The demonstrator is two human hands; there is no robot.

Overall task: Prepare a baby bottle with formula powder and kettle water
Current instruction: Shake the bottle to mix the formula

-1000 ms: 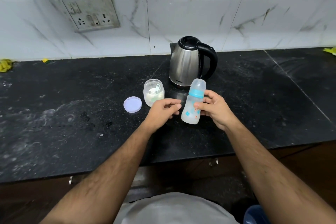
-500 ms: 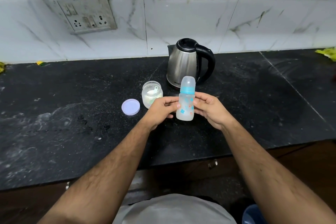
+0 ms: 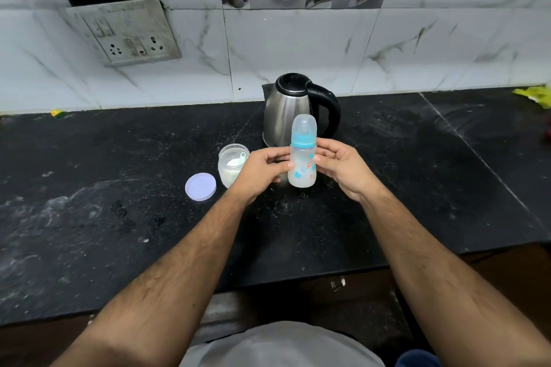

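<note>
A translucent baby bottle [image 3: 302,168] with a blue collar and clear cap stands upright just above the black counter [image 3: 119,188], milky liquid inside. My left hand [image 3: 262,171] grips its left side and my right hand [image 3: 340,170] its right side. Behind it stands a steel kettle [image 3: 283,110] with a black handle. To the left sits an open glass jar [image 3: 231,168] of white formula powder with a scoop inside, partly hidden by my left hand. Its lilac lid [image 3: 200,186] lies flat beside it.
A tiled wall with a switch and socket plate [image 3: 125,33] rises behind the counter. A yellow-green scrap [image 3: 533,95] lies at the far right. The counter's front edge runs just before my body.
The bottle went from tilted to upright and shifted slightly left. My left hand closed onto its side, so both hands now hold it.
</note>
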